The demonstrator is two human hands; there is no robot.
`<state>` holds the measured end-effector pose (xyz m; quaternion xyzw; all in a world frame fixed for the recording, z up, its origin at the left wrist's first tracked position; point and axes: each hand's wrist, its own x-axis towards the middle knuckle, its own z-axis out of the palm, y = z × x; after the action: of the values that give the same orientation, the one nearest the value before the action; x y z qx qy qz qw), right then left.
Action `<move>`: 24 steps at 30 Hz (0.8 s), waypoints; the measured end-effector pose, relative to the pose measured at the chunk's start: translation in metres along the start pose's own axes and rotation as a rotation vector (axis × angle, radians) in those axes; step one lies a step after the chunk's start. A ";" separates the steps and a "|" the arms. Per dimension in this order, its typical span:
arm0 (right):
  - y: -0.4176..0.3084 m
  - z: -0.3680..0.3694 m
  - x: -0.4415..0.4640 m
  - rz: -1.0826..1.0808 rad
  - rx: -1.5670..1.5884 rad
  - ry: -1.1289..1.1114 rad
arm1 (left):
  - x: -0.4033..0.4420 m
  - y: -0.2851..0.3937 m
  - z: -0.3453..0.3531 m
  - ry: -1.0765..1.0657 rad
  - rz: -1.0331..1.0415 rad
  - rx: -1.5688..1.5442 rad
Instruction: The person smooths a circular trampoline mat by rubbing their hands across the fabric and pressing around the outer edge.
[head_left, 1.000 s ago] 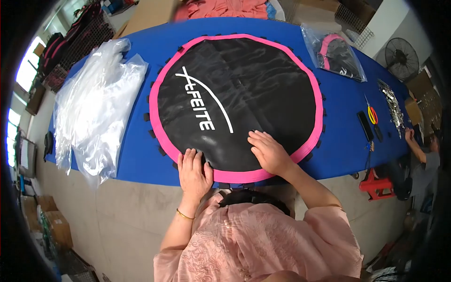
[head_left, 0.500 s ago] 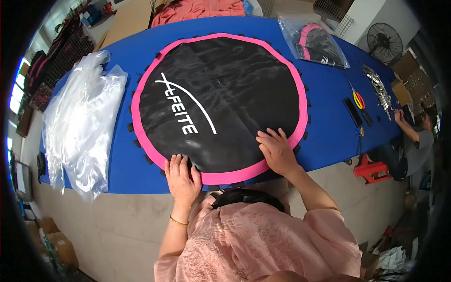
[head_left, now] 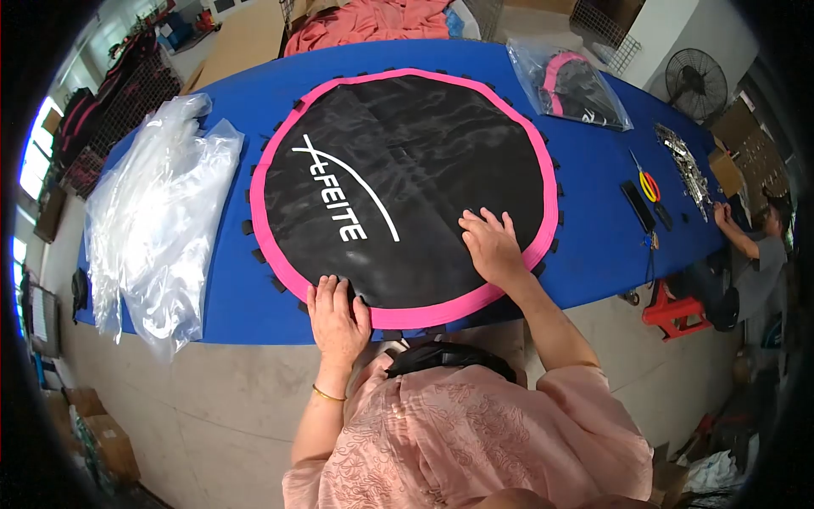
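A round black trampoline mat (head_left: 407,178) with a pink border and black loops around its edge lies flat on the blue table (head_left: 585,246). White lettering and a curved white line mark its left part. My left hand (head_left: 337,321) rests on the near-left border, fingers stretched onto the black fabric. Farther right, my right hand (head_left: 493,250) lies on the black fabric near the right border, fingers spread. Neither hand grips anything.
Clear plastic bags (head_left: 161,229) are piled at the left. A bagged mat (head_left: 577,89) lies at the far right, near scissors (head_left: 649,187), a black phone-like object (head_left: 637,205) and metal pieces (head_left: 685,170). Another person (head_left: 759,254) sits at the right end by a red stool (head_left: 676,314).
My right hand has slid a little farther onto the mat, away from my body. My left hand stays by the near-left border. The whole view has shifted slightly.
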<state>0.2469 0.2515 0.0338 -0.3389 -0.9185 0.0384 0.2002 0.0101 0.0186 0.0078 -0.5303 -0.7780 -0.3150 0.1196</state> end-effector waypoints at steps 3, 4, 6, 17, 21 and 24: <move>-0.010 -0.008 -0.016 0.008 0.084 -0.026 | 0.000 0.000 0.001 -0.003 -0.009 -0.008; -0.016 -0.010 -0.024 0.011 0.120 -0.033 | -0.001 -0.001 0.001 -0.003 -0.004 -0.009; -0.020 -0.007 -0.029 0.013 0.155 -0.041 | 0.000 -0.001 0.002 -0.004 0.001 -0.009; -0.033 0.034 0.026 -0.014 0.145 0.037 | 0.000 0.000 0.001 -0.001 0.004 -0.001; -0.076 0.032 0.050 -0.057 0.132 -0.080 | -0.001 0.000 0.002 -0.002 0.001 0.003; -0.116 0.028 0.061 -0.151 0.068 -0.280 | -0.001 -0.001 0.004 0.004 0.006 0.011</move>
<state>0.1234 0.2036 0.0531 -0.2534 -0.9584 0.1010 0.0837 0.0100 0.0197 0.0034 -0.5313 -0.7779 -0.3113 0.1249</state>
